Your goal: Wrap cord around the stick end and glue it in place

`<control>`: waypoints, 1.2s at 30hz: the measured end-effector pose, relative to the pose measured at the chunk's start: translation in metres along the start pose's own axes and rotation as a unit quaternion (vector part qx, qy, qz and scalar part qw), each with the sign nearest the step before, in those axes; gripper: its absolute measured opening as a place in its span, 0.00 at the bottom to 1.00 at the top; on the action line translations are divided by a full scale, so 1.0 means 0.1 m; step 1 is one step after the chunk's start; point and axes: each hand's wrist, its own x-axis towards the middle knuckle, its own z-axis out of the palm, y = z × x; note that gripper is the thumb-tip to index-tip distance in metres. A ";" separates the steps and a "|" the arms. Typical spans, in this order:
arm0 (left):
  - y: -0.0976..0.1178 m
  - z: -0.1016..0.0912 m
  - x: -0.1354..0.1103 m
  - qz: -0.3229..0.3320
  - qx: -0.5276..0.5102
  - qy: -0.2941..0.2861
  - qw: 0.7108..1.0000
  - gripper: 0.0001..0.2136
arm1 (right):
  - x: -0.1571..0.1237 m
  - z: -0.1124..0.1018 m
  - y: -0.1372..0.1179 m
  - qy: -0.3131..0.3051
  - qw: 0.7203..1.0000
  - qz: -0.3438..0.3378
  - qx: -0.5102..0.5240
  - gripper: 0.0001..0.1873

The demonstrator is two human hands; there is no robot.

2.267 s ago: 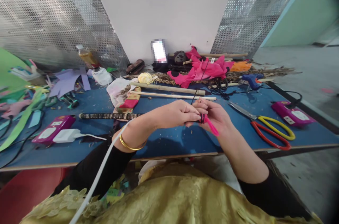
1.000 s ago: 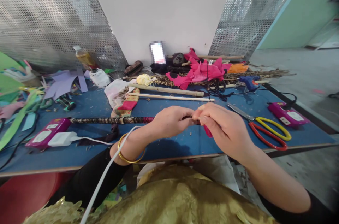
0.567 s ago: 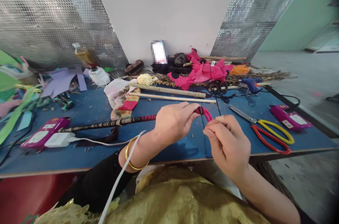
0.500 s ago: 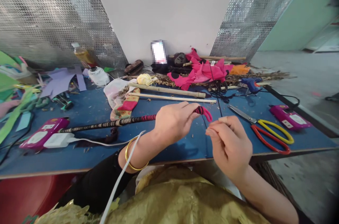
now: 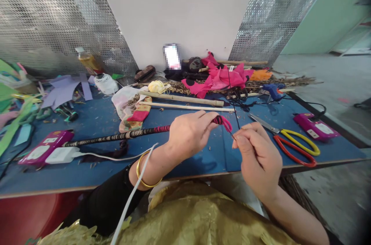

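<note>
- In head view, holds the wrapped rod (image 5: 130, 134) near one end with the left grip (image 5: 187, 133), fingers curled closely around it, above the tabletop (image 5: 116, 171).
- Extends leftward from that grip in black and cream bands, magenta nearest the hand, toward the magenta power strip (image 5: 60, 136); unclear whether touching it.
- Ends in a bent pink loop (image 5: 229, 124) just right of the left grip, with dark turns between loop and fingertips.
- Pinches the dark thread (image 5: 236, 115) between thumb and fingers of the right grip (image 5: 259, 158), narrow, near the loop but apart from it.
- Leads away from the right grip, up across the pink cloth (image 5: 222, 79) lying beyond both grips.
- Seems, as a judgement, to be binding the loop's base with thread.
- Would probably call next for a firm left grip and an even pull from the right, without flattening the loop.
- Leaves untouched the scissors (image 5: 276, 131), right of the right grip, and the pale stick (image 5: 185, 106), beyond the left.
</note>
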 end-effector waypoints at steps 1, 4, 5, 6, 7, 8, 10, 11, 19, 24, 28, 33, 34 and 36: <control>0.00 0.00 0.00 0.000 -0.004 0.004 1.000 0.16 | -0.01 0.00 0.00 -0.008 1.000 -0.010 -0.012 0.13; 0.01 0.00 0.02 -0.004 -0.013 0.012 1.000 0.15 | -0.06 0.03 0.04 -0.034 0.997 -0.045 -0.047 0.11; 0.01 0.00 0.03 -0.006 -0.016 0.013 1.000 0.15 | -0.08 0.04 0.06 -0.043 0.996 -0.054 -0.065 0.10; 0.01 -0.01 0.03 -0.009 -0.019 0.014 1.000 0.14 | -0.09 0.05 0.07 -0.052 0.993 -0.061 -0.087 0.10; 0.02 -0.01 0.04 -0.012 -0.023 0.015 1.000 0.14 | -0.11 0.06 0.09 -0.058 0.990 -0.067 -0.112 0.09; 0.02 -0.02 0.05 -0.016 -0.027 0.014 0.999 0.14 | -0.12 0.06 0.11 -0.061 0.986 -0.070 -0.138 0.09; 0.02 -0.04 0.06 -0.021 -0.036 0.013 0.999 0.13 | -0.14 0.07 0.15 -0.057 0.981 -0.072 -0.169 0.09; 0.02 -0.04 0.07 -0.023 -0.040 0.014 0.999 0.13 | -0.14 0.08 0.16 -0.052 0.982 -0.070 -0.169 0.09; 0.04 -0.05 0.07 -0.039 -0.051 0.000 0.998 0.13 | -0.14 0.06 0.18 -0.003 0.997 -0.022 -0.076 0.12; 0.05 -0.05 0.09 -0.067 -0.074 -0.014 0.995 0.12 | -0.17 0.11 0.22 -0.010 0.985 -0.039 -0.166 0.12; 0.05 -0.07 0.12 -0.091 -0.082 -0.037 0.992 0.12 | -0.19 0.20 0.25 0.011 0.947 -0.079 -0.312 0.12; 0.04 -0.12 0.16 -0.103 -0.108 -0.058 0.987 0.11 | -0.16 0.31 0.28 0.044 0.913 -0.101 -0.394 0.14; 0.04 -0.13 0.17 -0.103 -0.117 -0.062 0.986 0.12 | -0.16 0.33 0.29 0.049 0.911 -0.102 -0.398 0.14; 0.04 -0.14 0.18 -0.104 -0.129 -0.064 0.984 0.11 | -0.15 0.38 0.31 0.060 0.909 -0.105 -0.398 0.14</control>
